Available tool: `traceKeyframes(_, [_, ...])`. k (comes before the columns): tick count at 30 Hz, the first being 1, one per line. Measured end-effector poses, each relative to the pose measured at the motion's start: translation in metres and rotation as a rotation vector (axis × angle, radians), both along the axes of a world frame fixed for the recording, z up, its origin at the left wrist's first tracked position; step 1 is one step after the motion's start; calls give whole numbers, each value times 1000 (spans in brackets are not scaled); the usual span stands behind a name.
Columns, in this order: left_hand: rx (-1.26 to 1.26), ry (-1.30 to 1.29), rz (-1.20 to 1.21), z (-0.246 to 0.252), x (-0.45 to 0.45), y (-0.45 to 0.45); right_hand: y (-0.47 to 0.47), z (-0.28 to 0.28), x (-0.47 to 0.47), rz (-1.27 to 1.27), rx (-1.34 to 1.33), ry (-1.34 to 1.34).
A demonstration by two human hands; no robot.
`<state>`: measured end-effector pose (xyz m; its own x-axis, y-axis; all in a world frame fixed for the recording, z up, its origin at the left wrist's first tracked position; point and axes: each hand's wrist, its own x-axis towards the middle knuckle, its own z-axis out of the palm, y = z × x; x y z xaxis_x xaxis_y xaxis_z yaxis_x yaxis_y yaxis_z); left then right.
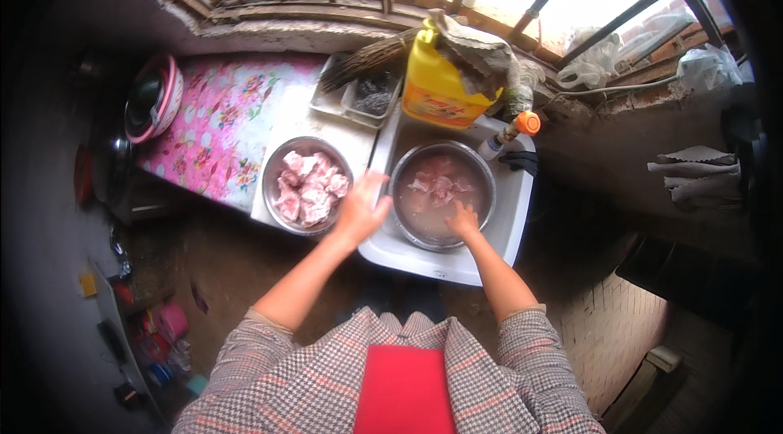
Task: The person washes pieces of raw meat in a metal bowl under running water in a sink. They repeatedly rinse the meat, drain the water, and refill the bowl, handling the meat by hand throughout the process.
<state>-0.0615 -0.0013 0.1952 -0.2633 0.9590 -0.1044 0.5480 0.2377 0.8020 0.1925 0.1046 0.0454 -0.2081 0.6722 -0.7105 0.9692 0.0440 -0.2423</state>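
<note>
My left hand [362,209], slightly blurred, hovers between two metal bowls with its fingers apart and nothing in them. Close on its left, a steel bowl [267,196] holds several chunks of raw, pale pink meat [313,186], apparently on the bone. To its right, a larger metal basin [491,180] stands inside the white sink [517,214]. Cloudy brownish water [425,223] fills this basin, and more raw meat pieces [441,187] show at the surface. My right hand [463,220] reaches over the basin's near right side, fingers spread at the water, holding nothing visible.
Behind the basin stands a yellow plastic jug [443,79] with a grey cloth [480,48] over it. An orange-handled tap [527,123] and a black cloth or glove [520,161] are at the sink's right. A straw whisk [367,61] lies across trays [348,116]. Barred windows rise behind.
</note>
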Motion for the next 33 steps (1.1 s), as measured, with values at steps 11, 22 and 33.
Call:
traceKeyframes(11, [-706, -17, 18, -227, 93, 145, 66, -52, -6, -62, 37, 11])
traceKeyframes(22, [-690, 225, -35, -246, 90, 106, 39, -45, 8, 16, 78, 29])
traceKeyframes(33, [-584, -52, 115, -270, 97, 94, 57, -72, 15, -141, 76, 203])
